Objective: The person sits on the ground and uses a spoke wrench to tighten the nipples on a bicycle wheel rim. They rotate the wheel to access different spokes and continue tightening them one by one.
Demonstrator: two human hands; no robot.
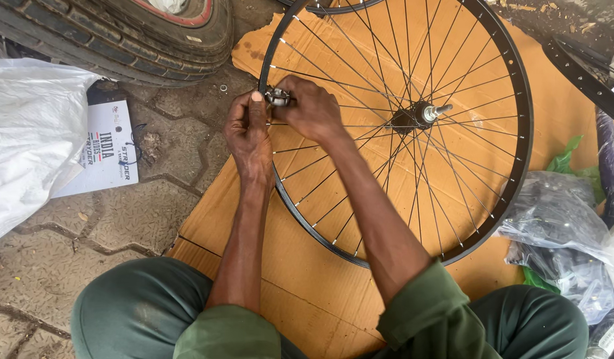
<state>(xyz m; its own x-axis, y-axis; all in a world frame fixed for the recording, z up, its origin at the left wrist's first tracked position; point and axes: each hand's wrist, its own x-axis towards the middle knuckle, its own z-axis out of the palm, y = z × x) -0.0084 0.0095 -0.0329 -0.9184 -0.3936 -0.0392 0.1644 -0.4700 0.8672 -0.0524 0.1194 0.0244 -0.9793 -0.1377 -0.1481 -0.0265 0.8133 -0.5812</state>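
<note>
black rim, brown cardboard, green trousers

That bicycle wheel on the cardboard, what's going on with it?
A person sitting on the ground has a spoked bicycle wheel lying flat on a sheet of cardboard. Both hands meet at the rim's left edge: the left hand and the right hand pinch a small metal tool there, where the spokes meet the rim. The hub with its axle sticks up in the middle. A tyre lies beyond, with plastic bags on the right.
</note>
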